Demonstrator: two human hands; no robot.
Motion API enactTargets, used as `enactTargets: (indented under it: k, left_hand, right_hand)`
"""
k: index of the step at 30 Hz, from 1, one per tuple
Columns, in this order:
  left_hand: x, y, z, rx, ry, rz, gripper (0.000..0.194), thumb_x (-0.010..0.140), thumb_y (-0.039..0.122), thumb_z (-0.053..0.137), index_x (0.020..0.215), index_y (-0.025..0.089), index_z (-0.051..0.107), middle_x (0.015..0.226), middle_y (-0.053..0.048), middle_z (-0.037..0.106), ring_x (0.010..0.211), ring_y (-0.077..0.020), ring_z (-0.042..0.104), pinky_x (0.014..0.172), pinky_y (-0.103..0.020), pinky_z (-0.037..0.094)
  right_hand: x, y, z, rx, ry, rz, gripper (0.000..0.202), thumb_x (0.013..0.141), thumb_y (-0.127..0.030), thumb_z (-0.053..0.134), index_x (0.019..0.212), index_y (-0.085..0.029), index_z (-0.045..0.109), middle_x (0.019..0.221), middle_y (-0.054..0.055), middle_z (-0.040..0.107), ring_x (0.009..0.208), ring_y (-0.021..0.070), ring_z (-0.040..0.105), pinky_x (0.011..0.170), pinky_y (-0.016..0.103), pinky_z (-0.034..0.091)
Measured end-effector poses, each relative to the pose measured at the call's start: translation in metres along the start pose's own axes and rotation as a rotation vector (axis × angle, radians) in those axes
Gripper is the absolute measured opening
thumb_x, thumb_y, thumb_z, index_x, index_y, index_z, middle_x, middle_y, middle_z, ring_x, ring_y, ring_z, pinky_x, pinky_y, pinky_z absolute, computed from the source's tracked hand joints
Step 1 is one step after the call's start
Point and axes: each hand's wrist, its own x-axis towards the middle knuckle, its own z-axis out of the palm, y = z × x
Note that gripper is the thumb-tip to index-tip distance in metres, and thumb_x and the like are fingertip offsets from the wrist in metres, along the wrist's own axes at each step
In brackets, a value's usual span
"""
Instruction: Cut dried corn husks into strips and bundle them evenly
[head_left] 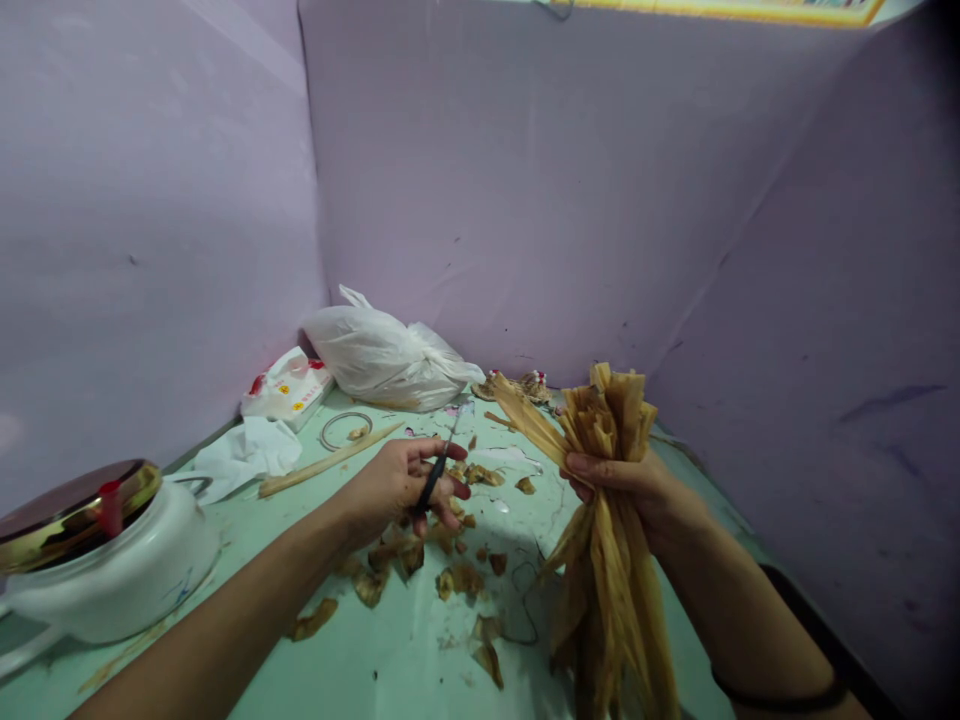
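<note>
Left forearm (247, 610): nearest the camera, running in from the bottom left.
White pot (157, 590): at left, gold-rimmed lid (45, 525) over its mouth; contents hidden.
White plastic bag (375, 360): bulging against the wall, neck gathered; contents not visible.
Tissue packet (296, 390): just left of bag, tissue showing at top.
Left hand (394, 485): over the table (262, 690), fingers loosely curled round black-handled scissors (430, 487), blades pointing away.
Right hand (634, 482): closed round the middle of the husk bundle (615, 570), thumb across front.
Husk bundle: upright at right, cut ends up, long ends hanging down.
Scraps (405, 553): scattered below left hand.
</note>
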Motion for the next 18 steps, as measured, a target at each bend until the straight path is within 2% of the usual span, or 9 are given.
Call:
enactTargets:
  k: [3, 5, 7, 10, 13, 18]
  left_hand:
    - [0.0, 0.003, -0.009, -0.004, 0.038, 0.028, 0.042, 0.065, 0.025, 0.065, 0.103, 0.014, 0.052, 0.085, -0.012, 0.068, 0.057, -0.0166, 0.065, 0.038, -0.017, 0.036]
    - [-0.001, 0.005, -0.013, 0.012, -0.007, 0.013, 0.039, 0.063, 0.023, 0.065, 0.099, 0.014, 0.055, 0.082, -0.011, 0.068, 0.057, -0.0168, 0.064, 0.038, -0.017, 0.035]
    - [-0.002, 0.005, -0.015, 0.033, -0.075, -0.013, 0.039, 0.06, 0.021, 0.063, 0.098, 0.014, 0.057, 0.081, -0.01, 0.069, 0.057, -0.0174, 0.064, 0.038, -0.017, 0.035]
    - [-0.002, 0.003, -0.013, 0.055, -0.138, -0.032, 0.042, 0.058, 0.02, 0.062, 0.1, 0.015, 0.06, 0.081, -0.01, 0.069, 0.062, -0.019, 0.065, 0.041, -0.019, 0.038]
    - [-0.002, 0.001, -0.011, 0.05, -0.121, -0.021, 0.043, 0.056, 0.022, 0.063, 0.099, 0.015, 0.061, 0.082, -0.01, 0.068, 0.065, -0.0198, 0.064, 0.044, -0.02, 0.041]
    - [-0.003, 0.001, -0.011, 0.048, -0.082, 0.005, 0.046, 0.055, 0.024, 0.061, 0.099, 0.014, 0.061, 0.081, -0.011, 0.068, 0.066, -0.0211, 0.064, 0.044, -0.021, 0.041]
  right_hand:
    - [0.004, 0.003, -0.005, -0.177, 0.095, -0.1, 0.039, 0.048, -0.028, 0.078, 0.079, -0.017, 0.056, 0.071, 0.0, 0.058, 0.062, 0.0143, 0.053, 0.055, 0.026, 0.042]
    - [0.007, 0.004, -0.007, -0.329, 0.155, -0.167, 0.044, 0.05, -0.029, 0.078, 0.087, -0.017, 0.058, 0.079, 0.002, 0.06, 0.072, 0.0187, 0.056, 0.064, 0.029, 0.044]
    - [0.007, 0.004, -0.008, -0.464, 0.157, -0.225, 0.039, 0.054, -0.03, 0.075, 0.088, -0.017, 0.06, 0.081, 0.003, 0.062, 0.075, 0.0206, 0.057, 0.067, 0.031, 0.044]
    - [0.004, 0.001, -0.005, -0.658, 0.102, -0.364, 0.016, 0.061, -0.029, 0.068, 0.071, -0.018, 0.061, 0.072, 0.002, 0.062, 0.066, 0.0186, 0.056, 0.061, 0.03, 0.044]
    - [-0.001, 0.002, -0.003, -0.873, 0.046, -0.536, 0.004, 0.066, -0.022, 0.059, 0.064, -0.019, 0.058, 0.06, 0.0, 0.059, 0.054, 0.014, 0.052, 0.052, 0.025, 0.039]
    - [-0.003, 0.01, -0.003, -1.252, 0.066, -0.887, 0.013, 0.062, -0.011, 0.053, 0.07, -0.017, 0.061, 0.057, 0.002, 0.06, 0.05, 0.0138, 0.053, 0.049, 0.024, 0.034]
